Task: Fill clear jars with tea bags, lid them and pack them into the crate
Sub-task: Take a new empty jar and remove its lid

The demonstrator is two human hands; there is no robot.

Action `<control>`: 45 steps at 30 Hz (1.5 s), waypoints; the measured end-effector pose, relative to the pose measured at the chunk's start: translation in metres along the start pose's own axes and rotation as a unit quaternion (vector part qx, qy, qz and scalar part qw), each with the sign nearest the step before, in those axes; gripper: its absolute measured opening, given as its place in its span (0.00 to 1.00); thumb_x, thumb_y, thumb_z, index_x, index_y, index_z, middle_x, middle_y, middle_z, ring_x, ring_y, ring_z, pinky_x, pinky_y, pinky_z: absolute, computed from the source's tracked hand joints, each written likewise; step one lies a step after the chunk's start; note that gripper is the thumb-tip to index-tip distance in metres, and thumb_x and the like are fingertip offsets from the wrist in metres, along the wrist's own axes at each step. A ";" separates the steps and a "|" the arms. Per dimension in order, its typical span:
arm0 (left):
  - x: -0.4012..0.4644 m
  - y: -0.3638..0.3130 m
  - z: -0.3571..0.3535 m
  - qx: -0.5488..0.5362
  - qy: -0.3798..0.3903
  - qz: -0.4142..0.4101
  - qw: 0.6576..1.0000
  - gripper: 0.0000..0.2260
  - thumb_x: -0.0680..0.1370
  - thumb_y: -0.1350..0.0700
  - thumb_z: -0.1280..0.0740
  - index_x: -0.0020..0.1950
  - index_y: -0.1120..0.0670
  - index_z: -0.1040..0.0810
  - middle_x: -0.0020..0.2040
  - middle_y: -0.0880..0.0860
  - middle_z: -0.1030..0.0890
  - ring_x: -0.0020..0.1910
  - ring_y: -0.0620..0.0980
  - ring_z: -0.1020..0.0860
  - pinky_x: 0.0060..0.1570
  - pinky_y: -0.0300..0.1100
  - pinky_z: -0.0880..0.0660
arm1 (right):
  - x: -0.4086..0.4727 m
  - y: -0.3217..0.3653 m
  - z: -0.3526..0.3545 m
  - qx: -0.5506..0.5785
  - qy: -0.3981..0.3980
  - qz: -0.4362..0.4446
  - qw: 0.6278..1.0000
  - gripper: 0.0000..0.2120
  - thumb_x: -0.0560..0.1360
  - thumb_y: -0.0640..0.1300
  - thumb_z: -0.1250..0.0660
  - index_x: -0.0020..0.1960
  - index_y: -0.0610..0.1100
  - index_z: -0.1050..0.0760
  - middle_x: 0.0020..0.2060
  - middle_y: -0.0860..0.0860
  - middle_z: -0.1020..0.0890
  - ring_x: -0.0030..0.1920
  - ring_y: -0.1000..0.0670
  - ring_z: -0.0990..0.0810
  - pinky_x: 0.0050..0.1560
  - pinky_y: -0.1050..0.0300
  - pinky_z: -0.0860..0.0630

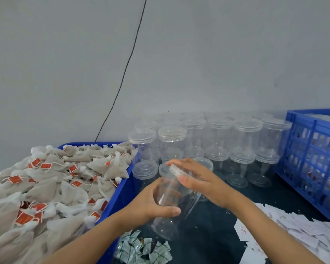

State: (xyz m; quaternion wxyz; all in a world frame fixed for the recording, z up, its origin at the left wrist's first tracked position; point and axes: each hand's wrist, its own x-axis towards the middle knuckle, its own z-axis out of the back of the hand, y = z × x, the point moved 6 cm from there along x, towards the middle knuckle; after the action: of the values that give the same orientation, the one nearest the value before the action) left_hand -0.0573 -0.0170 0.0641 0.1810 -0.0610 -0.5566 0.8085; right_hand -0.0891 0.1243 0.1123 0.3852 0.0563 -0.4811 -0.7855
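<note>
My left hand [156, 203] grips an empty clear jar [171, 208], tilted above the dark table. My right hand [196, 178] is closed around the jar's clear lid [176, 171] at its top end. A blue bin [120, 195] on the left is heaped with tea bags [51, 189] that carry red tags. At the right stands a blue slatted crate [312, 155] with jars inside, seen through its side. Several lidded empty jars [217, 138] stand stacked behind my hands.
A pile of small green-and-white sachets [143, 248] lies at the near edge below the jar. White paper slips [286, 233] are scattered at the lower right. A black cable [126, 69] runs down the grey wall behind the bin.
</note>
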 end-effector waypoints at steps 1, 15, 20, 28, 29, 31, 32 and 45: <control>0.001 0.000 0.000 0.009 -0.011 0.000 1.000 0.33 0.65 0.45 0.22 0.67 0.46 0.30 0.61 0.46 0.20 0.61 0.46 0.21 0.60 0.44 0.24 | 0.000 0.002 0.002 0.017 0.024 0.000 1.000 0.23 0.74 0.59 0.38 0.69 0.62 0.32 0.63 0.56 0.29 0.65 0.63 0.31 0.63 0.67 0.32; 0.001 0.003 0.017 0.325 -0.167 -0.041 0.930 0.42 0.59 0.29 0.27 0.68 0.36 0.42 0.50 0.36 0.25 0.49 0.34 0.25 0.48 0.29 0.27 | -0.012 -0.029 0.002 0.048 0.014 -0.075 0.996 0.27 0.75 0.57 0.32 0.69 0.69 0.41 0.64 0.67 0.34 0.63 0.68 0.32 0.54 0.71 0.29; 0.002 0.001 0.011 0.360 -0.156 -0.058 0.918 0.44 0.60 0.30 0.28 0.70 0.39 0.43 0.59 0.31 0.31 0.58 0.33 0.29 0.58 0.32 0.29 | -0.020 -0.032 0.005 0.107 0.011 -0.091 0.990 0.31 0.68 0.68 0.35 0.67 0.71 0.44 0.63 0.69 0.35 0.59 0.74 0.33 0.49 0.72 0.28; 0.004 0.002 0.007 0.403 -0.127 -0.074 0.903 0.43 0.62 0.31 0.29 0.71 0.40 0.43 0.61 0.32 0.31 0.57 0.33 0.30 0.56 0.30 0.30 | -0.024 -0.040 0.003 0.030 0.060 -0.085 0.994 0.38 0.70 0.55 0.28 0.68 0.75 0.49 0.68 0.67 0.39 0.66 0.71 0.37 0.64 0.64 0.30; 0.004 0.002 0.007 0.399 -0.128 -0.073 0.905 0.42 0.62 0.31 0.28 0.71 0.40 0.43 0.61 0.33 0.31 0.57 0.33 0.30 0.56 0.31 0.30 | -0.025 -0.039 0.003 0.033 0.068 -0.084 0.994 0.40 0.69 0.59 0.28 0.68 0.75 0.52 0.69 0.68 0.42 0.69 0.68 0.40 0.66 0.61 0.33; 0.005 0.002 0.006 0.402 -0.128 -0.077 0.903 0.42 0.62 0.32 0.28 0.71 0.41 0.42 0.62 0.33 0.31 0.57 0.33 0.30 0.57 0.33 0.29 | -0.021 -0.041 -0.001 0.047 0.044 -0.102 0.993 0.39 0.67 0.71 0.34 0.69 0.74 0.53 0.70 0.66 0.42 0.68 0.65 0.38 0.62 0.64 0.35; 0.006 0.002 0.005 0.409 -0.125 -0.079 0.900 0.42 0.63 0.32 0.28 0.71 0.41 0.42 0.62 0.34 0.31 0.58 0.34 0.30 0.57 0.33 0.29 | -0.019 -0.042 -0.003 0.049 0.020 -0.118 0.992 0.39 0.66 0.73 0.38 0.71 0.70 0.52 0.69 0.63 0.39 0.65 0.65 0.34 0.57 0.69 0.34; 0.009 0.013 0.000 0.428 -0.089 -0.066 0.897 0.43 0.62 0.32 0.28 0.72 0.41 0.44 0.64 0.33 0.32 0.59 0.32 0.33 0.58 0.31 0.32 | -0.019 -0.046 -0.003 0.002 0.040 -0.132 0.991 0.44 0.63 0.74 0.38 0.73 0.67 0.53 0.68 0.62 0.39 0.67 0.62 0.34 0.59 0.68 0.33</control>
State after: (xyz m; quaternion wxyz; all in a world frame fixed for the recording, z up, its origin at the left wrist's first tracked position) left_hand -0.0687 -0.0179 0.0526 0.1922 0.1313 -0.1739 0.9569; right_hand -0.0999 0.1465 0.0685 0.2972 0.1509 -0.4551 -0.8257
